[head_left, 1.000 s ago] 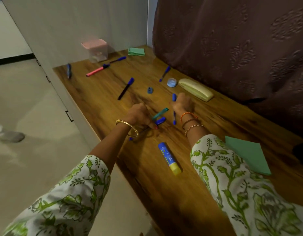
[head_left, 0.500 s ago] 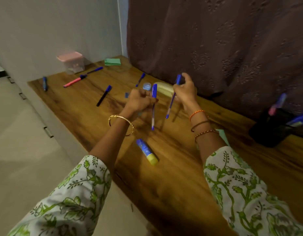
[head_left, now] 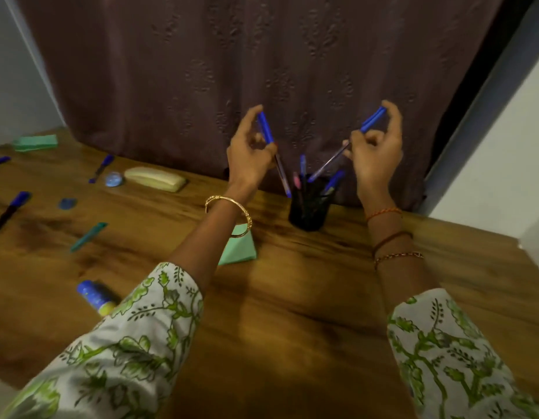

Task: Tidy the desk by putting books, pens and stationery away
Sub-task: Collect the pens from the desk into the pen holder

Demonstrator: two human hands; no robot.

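A black pen holder (head_left: 310, 210) with several pens in it stands at the back of the wooden desk (head_left: 292, 313), against the curtain. My left hand (head_left: 250, 152) is raised just left of the holder, shut on a blue capped pen (head_left: 266, 131) that points tip down beside the rim. My right hand (head_left: 374, 152) is up on the holder's right side, shut on another blue pen (head_left: 371, 118) whose tip slants down to the holder's mouth.
Loose on the desk's left half: a cream stapler (head_left: 154, 179), a small round blue tub (head_left: 114, 179), a teal cap (head_left: 88, 236), a glue stick (head_left: 95, 297), blue pens (head_left: 101, 168), and green note pads (head_left: 35, 142). Another green pad (head_left: 241, 249) lies under my left wrist.
Both hands lifted a blue pen each off the desk and carried them right. They now hover over the pen holder. The view has swung right with them.
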